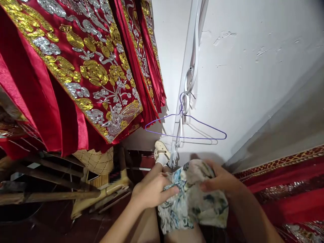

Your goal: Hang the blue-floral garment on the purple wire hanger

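Note:
A bunched piece of floral cloth, pale with blue and green patterns and a gathered, ruffled part at its left, lies over my thighs. My left hand grips its left side, thumb on top and fingers tucked beneath. From the right, my right hand holds the upper right of the cloth between thumb and fingers. Its fingertips are partly hidden by the fabric. Beyond both hands, a purple wire hanger hangs bare against the wall from a white ring.
Red garments with gold and silver embroidery hang at upper left. Bamboo furniture with a woven hat stands below them. A white strip runs down the white wall. Red trimmed fabric is at right.

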`<state>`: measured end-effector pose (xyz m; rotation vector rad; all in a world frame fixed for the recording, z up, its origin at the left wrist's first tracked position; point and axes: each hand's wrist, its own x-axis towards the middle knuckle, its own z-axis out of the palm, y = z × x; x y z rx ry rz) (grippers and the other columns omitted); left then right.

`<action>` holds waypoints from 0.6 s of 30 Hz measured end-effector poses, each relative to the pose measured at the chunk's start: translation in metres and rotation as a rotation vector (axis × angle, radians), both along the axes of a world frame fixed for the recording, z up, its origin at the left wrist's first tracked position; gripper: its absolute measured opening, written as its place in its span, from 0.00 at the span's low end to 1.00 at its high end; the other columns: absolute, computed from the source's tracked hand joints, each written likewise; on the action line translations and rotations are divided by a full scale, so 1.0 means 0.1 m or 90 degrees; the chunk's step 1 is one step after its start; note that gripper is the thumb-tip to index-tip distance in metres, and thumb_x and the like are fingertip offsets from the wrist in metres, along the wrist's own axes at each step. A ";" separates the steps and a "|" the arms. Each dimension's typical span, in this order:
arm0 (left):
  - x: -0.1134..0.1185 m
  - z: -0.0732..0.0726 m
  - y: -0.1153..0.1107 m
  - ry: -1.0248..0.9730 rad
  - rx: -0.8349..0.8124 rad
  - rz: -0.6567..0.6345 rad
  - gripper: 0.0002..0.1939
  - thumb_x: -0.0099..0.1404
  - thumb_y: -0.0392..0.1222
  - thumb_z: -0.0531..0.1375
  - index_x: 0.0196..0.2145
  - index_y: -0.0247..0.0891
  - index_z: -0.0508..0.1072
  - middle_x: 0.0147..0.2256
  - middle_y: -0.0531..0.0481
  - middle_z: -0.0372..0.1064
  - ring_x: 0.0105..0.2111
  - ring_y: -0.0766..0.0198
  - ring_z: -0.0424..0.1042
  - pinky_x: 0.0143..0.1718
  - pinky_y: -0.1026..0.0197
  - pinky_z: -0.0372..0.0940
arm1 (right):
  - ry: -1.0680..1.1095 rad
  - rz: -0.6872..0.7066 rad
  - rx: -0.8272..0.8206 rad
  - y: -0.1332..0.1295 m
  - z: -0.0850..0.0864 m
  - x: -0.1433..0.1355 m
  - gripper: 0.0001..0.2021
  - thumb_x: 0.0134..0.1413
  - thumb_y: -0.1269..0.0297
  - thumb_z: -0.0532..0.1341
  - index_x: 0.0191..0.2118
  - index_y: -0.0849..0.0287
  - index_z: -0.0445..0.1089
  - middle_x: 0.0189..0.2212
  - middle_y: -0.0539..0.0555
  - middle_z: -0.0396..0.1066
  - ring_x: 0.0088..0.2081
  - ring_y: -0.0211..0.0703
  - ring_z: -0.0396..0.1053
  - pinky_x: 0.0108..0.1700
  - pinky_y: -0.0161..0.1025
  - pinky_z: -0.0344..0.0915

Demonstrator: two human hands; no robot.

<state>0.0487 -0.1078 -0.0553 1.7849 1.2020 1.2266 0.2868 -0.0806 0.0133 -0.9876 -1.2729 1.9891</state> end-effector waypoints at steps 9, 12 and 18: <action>-1.00 0.26 0.46 0.528 0.026 0.074 0.13 0.61 0.55 0.62 0.35 0.46 0.81 0.59 0.44 0.70 0.62 0.37 0.62 0.60 0.37 0.55 | -0.301 -0.316 0.488 0.65 0.00 -0.05 0.22 0.52 0.58 0.62 0.55 0.53 0.73 0.53 0.57 0.74 0.52 0.56 0.70 0.52 0.46 0.65; -1.00 0.45 0.54 0.668 -0.058 0.168 0.16 0.68 0.47 0.53 0.35 0.42 0.80 0.62 0.40 0.65 0.60 0.37 0.65 0.57 0.38 0.59 | -0.337 -0.294 0.447 0.99 -0.26 -0.18 0.21 0.57 0.55 0.58 0.53 0.57 0.73 0.52 0.59 0.74 0.51 0.55 0.70 0.52 0.45 0.64; -0.90 0.56 0.55 0.710 -0.212 0.287 0.25 0.71 0.44 0.43 0.56 0.38 0.71 0.45 0.33 0.77 0.44 0.40 0.77 0.44 0.44 0.67 | -0.375 -0.296 0.468 1.05 -0.51 -0.13 0.14 0.55 0.57 0.55 0.22 0.56 0.63 0.20 0.48 0.62 0.27 0.41 0.58 0.31 0.36 0.55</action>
